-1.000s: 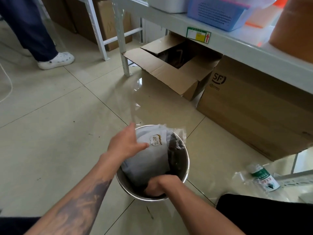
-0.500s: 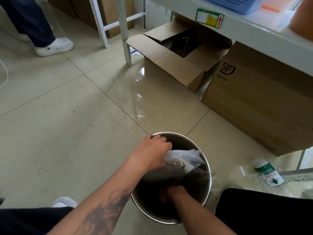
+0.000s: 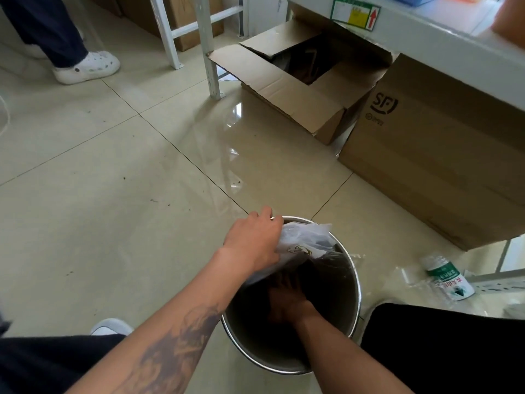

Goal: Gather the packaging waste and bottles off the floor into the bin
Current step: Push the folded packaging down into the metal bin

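Note:
A round metal bin (image 3: 356, 291) stands on the tiled floor between my knees. My left hand (image 3: 252, 241) rests at the bin's far-left rim and grips a white plastic packaging bag (image 3: 305, 241) that sticks up out of the bin. My right hand (image 3: 287, 301) is deep inside the dark bin, pressing down on the contents; whether its fingers hold anything is hidden in shadow. To the right of the bin, a clear plastic bottle (image 3: 447, 280) with a green and white label lies on the floor among clear plastic wrap (image 3: 409, 277).
An open cardboard box (image 3: 301, 89) and a large closed SF carton (image 3: 443, 155) sit under a grey metal shelf (image 3: 443, 38) ahead. A shelf leg (image 3: 210, 52) stands nearby. Another person's leg and white shoe (image 3: 88, 66) are at the far left.
The bag has been pushed further down into the bin; my right hand has gone deeper inside. My left hand slid toward the far rim. The view tilted down and nearer.

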